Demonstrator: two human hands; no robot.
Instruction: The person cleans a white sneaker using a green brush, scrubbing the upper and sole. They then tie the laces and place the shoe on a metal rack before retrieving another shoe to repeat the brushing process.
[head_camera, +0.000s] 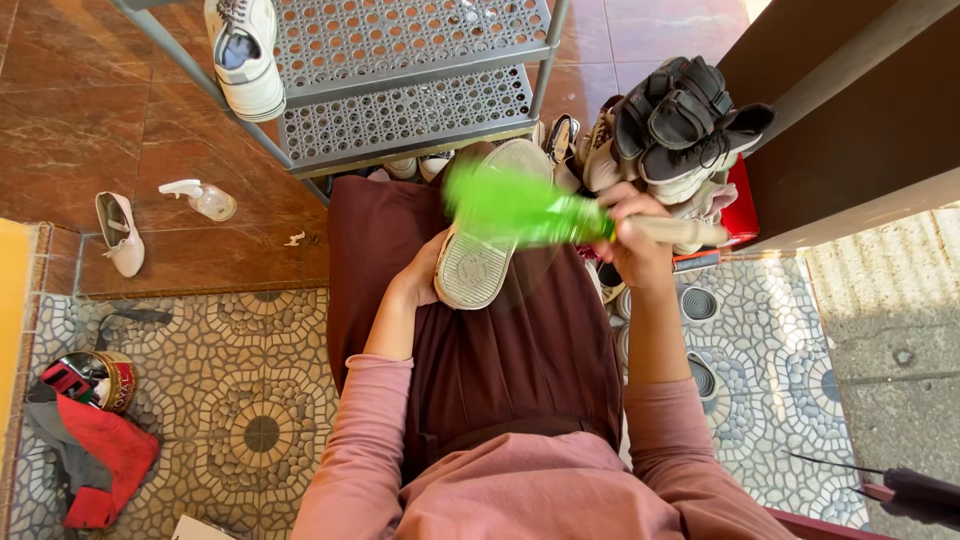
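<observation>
STATUS: brushing under way | left hand (425, 275) fingers closed round pale shoe (487, 230), sole up, on lap | right hand (632, 232) fisted on green brush (520, 210), blurred, over sole | REMAINING: shoe pile (670, 130) far right, apparently untreated

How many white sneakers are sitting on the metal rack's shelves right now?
1: a white sneaker lies on the grey perforated rack, at the upper shelf's left edge. Other shoes show beneath the rack and piled to its right; more may be hidden.
</observation>
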